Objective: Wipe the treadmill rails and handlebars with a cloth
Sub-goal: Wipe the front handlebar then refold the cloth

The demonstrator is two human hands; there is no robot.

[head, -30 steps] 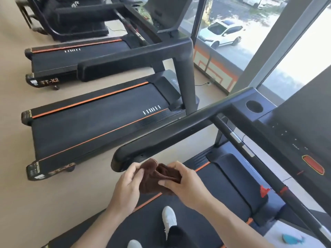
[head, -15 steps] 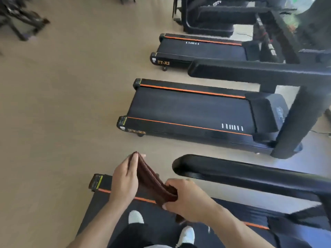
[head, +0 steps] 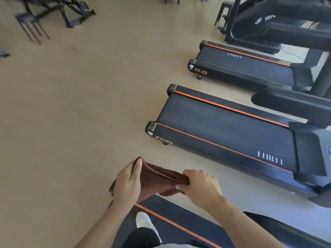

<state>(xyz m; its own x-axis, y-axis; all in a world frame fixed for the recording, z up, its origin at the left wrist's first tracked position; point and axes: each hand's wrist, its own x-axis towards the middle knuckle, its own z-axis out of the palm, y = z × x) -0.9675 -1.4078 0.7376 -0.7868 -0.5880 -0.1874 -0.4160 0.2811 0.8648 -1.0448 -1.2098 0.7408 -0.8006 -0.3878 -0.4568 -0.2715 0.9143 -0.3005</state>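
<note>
A brown cloth (head: 159, 179) is stretched between my two hands, low in the middle of the head view. My left hand (head: 128, 181) holds its left end, fingers along the upright edge. My right hand (head: 200, 185) grips the right end, fingers curled round the bunched fabric. Below them lies the black deck of the treadmill (head: 179, 215) I stand on, with an orange stripe along its side rail. My white shoe (head: 145, 222) rests on the belt. This treadmill's handlebar is out of view.
Two more black treadmills (head: 223, 126) (head: 241, 65) with orange stripes lie to the right, one with a padded handlebar (head: 290, 102). A larger black machine (head: 279, 24) stands at top right. Dark stools and frames (head: 53, 13) stand at top left on the beige floor (head: 80, 104).
My view has swung left, away from the handlebar, which has left the frame. My hands have pulled the cloth out wider between them.
</note>
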